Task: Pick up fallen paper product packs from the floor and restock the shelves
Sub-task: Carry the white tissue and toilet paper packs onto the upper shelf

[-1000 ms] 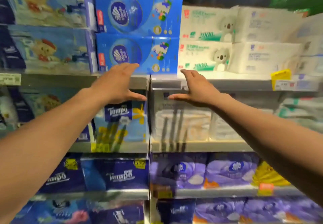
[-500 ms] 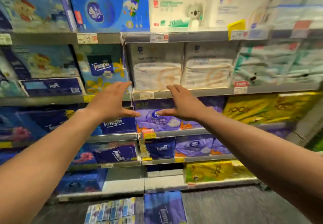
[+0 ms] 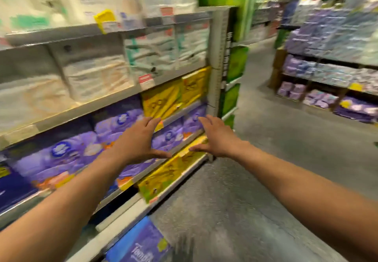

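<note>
Tempo tissue pack [image 3: 141, 243], blue, lies flat on the floor [image 3: 235, 210] against the foot of the shelves [image 3: 114, 103], at the bottom edge of view and partly cut off.

Left hand [image 3: 137, 141]: fingers straight and spread, holding nothing, in front of the purple packs [image 3: 61, 155].

Right hand [image 3: 218, 139]: likewise spread and empty, near the yellow packs [image 3: 163, 178]; whether it touches them cannot be told.

Judgement: the pack is film-wrapped, so probably light, soft and squashable, with a slick wrap. Best taken by two opposite edges, one hand on each, with a gentle squeeze. A one-handed pinch on the film may slip.
</note>
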